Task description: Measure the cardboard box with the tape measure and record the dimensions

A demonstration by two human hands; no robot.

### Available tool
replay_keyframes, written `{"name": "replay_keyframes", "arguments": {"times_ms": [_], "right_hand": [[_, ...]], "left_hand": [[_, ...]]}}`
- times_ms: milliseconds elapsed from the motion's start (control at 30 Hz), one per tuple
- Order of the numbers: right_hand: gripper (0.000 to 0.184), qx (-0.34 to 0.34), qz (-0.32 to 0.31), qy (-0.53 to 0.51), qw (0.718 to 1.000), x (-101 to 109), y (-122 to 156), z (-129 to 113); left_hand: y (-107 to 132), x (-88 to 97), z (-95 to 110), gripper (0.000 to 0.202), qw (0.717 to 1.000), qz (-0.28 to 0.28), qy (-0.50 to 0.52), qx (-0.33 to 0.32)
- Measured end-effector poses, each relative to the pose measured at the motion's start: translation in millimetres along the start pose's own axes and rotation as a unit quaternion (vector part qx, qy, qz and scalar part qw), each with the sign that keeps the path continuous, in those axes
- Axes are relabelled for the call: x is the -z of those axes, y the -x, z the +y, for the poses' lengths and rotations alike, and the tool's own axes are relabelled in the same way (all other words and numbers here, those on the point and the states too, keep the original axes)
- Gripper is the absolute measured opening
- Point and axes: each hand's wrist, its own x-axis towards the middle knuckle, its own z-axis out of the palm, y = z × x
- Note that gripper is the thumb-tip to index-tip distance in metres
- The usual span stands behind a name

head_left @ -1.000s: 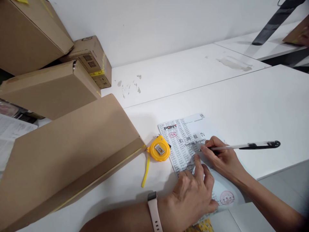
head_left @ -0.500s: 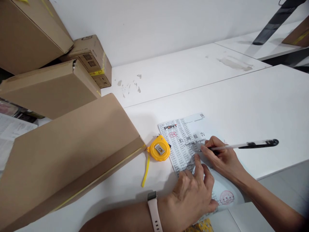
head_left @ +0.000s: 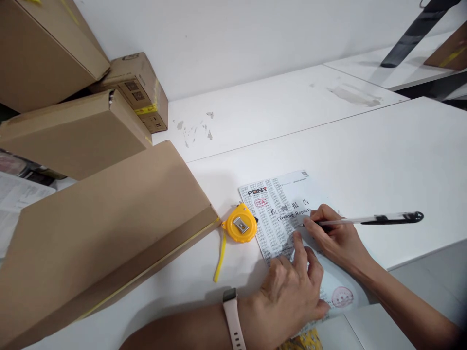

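A printed testing report [head_left: 292, 187] lies on the white table, its lower right marked by a round red stamp. Its left columns are filled with small dense writing. My right hand [head_left: 337, 238] grips a black-capped clear pen [head_left: 379, 218], the tip on the paper just below the English title. My left hand [head_left: 294, 287] rests on the sheet with fingers spread and the index fingertip close to the pen tip. It holds nothing, and a pink-strapped watch [head_left: 233, 316] is on that wrist. Beside the report's left edge sits a yellow tape measure [head_left: 241, 223] with a yellow strap.
A large cardboard box [head_left: 109, 223] fills the left, touching or nearly touching the tape measure. More cardboard boxes [head_left: 73, 131] are stacked behind it. A dark cylinder [head_left: 416, 39] stands at the far right near another carton [head_left: 448, 53]. The table [head_left: 365, 150] has worn patches near the wall.
The pen's back end has swung very slightly to the right as the right hand keeps hold of it. Both hands otherwise stay in the same place.
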Motion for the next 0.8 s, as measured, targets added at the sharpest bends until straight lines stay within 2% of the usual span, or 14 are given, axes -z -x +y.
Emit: {"name": "replay_keyframes", "arguments": {"times_ms": [367,600,800], "right_hand": [[0.025,0.007,0.000,0.002,1.000,0.1,0.0,-1.7],[0.026,0.019,0.004,0.012,1.000,0.4,-0.2,0.6],[0.027,-0.006,0.011,0.003,1.000,0.4,0.1,-1.3]], "left_hand": [[1.4,-2.8,1.6,0.079,1.000,0.004,0.000,0.002],[-0.5,4.5,-1.6,0.077,1.000,-0.010,0.006,-0.006],[1.4,3.0,-1.1,0.077,1.000,-0.005,-0.006,-0.005]]}}
